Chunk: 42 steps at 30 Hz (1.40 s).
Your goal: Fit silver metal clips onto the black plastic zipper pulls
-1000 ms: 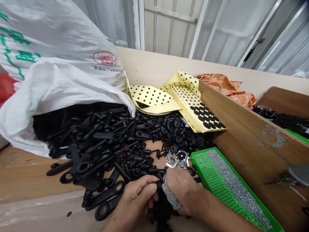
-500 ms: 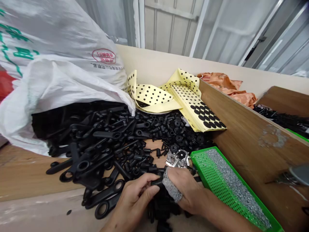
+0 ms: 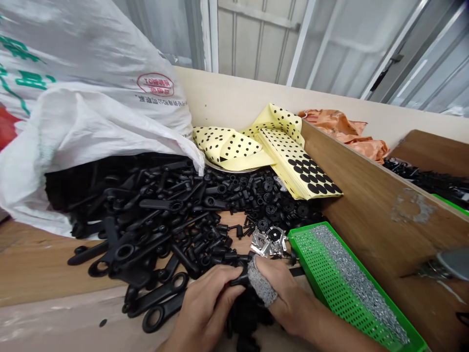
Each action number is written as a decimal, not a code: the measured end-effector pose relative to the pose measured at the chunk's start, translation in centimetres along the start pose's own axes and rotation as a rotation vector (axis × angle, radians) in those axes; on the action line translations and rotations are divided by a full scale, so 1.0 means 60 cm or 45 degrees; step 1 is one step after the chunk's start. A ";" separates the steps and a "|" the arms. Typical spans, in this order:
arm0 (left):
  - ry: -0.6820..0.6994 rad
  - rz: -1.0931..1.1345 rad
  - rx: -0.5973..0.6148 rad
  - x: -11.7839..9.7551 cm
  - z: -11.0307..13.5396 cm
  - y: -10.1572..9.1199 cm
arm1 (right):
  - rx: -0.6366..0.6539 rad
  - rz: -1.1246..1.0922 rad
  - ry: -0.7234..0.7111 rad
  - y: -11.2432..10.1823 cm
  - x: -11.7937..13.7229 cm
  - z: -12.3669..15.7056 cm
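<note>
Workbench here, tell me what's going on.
A person's left hand and right hand, one finger in a grey mesh cover, are gripping a black plastic piece at the edge of a heap of black plastic parts. The parts spill from a white sack. A green tray of small metal pieces sits right of the hands, with yellow sheets of black dots beyond.

We see a matte black heap of plastic parts [image 3: 157, 220]. Left of the heap, a white woven sack [image 3: 91, 58] carries green lettering and a round red stamp. Beyond the heap, pale yellow sheets [image 3: 300, 166] bear rows of black dots. Right of it, a bright green perforated tray [image 3: 330, 274] holds silver-grey studs [image 3: 355, 278], and crumpled orange cloth [image 3: 342, 127] lies farther back. Beneath the heap, the bench [image 3: 47, 264] shows brown wood grain.
</note>
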<state>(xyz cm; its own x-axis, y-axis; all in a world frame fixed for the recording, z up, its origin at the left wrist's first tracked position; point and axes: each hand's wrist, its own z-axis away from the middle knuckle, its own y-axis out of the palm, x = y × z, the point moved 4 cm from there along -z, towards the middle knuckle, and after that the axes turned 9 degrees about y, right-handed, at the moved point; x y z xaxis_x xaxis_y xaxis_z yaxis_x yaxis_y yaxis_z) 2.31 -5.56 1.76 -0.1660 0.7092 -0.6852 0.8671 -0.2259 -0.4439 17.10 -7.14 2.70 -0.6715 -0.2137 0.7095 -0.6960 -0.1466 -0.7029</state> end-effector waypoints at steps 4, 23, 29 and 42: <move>-0.496 0.225 0.028 0.020 0.012 0.013 | -0.047 0.043 -0.174 0.006 0.000 -0.006; -0.765 0.648 0.090 0.033 0.009 0.009 | -0.063 0.303 -0.424 -0.003 0.015 -0.006; -0.341 0.120 0.107 0.015 -0.001 -0.007 | 0.072 0.093 -0.236 -0.002 0.012 -0.008; 0.117 -0.157 0.005 0.006 0.010 -0.002 | -0.073 -0.016 -0.077 0.007 0.006 0.004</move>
<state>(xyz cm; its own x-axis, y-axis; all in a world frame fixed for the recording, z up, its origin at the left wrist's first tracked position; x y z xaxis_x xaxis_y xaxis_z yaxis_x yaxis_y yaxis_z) 1.86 -5.64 1.22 -0.2275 0.7900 -0.5694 0.8409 -0.1355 -0.5239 16.62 -7.50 2.64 -0.6472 -0.2706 0.7127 -0.7189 -0.0946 -0.6887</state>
